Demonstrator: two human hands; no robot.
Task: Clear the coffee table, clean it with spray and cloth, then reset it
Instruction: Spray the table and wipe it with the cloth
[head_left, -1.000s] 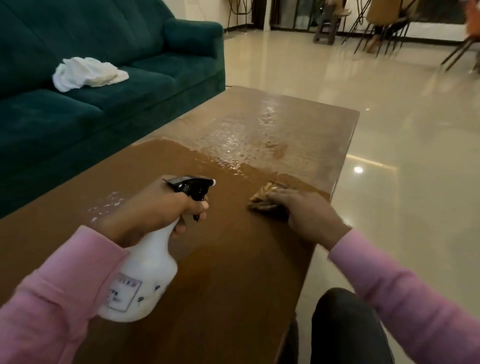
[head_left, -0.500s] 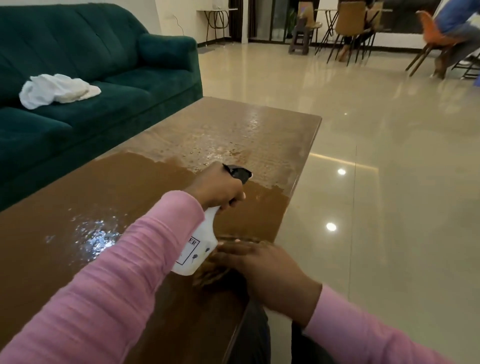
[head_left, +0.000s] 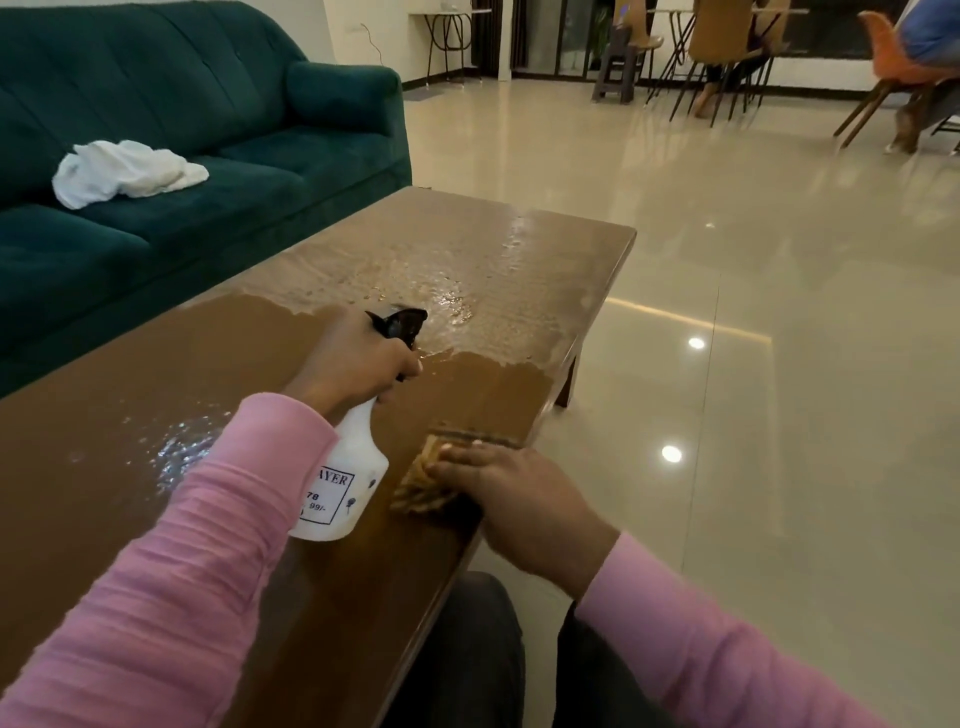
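The left hand (head_left: 353, 364) is gripping the neck and black trigger of a white plastic spray bottle (head_left: 348, 483) at centre frame; its opaque walls are hiding the contents. Just right of it, the right hand (head_left: 514, 493) is pressing flat fingers onto a tan ribbed cloth (head_left: 421, 483). Droplets are glistening on the glossy brown coffee table (head_left: 156, 374). At upper left, a green sofa (head_left: 234, 104) is bearing a crumpled white rag (head_left: 124, 171).
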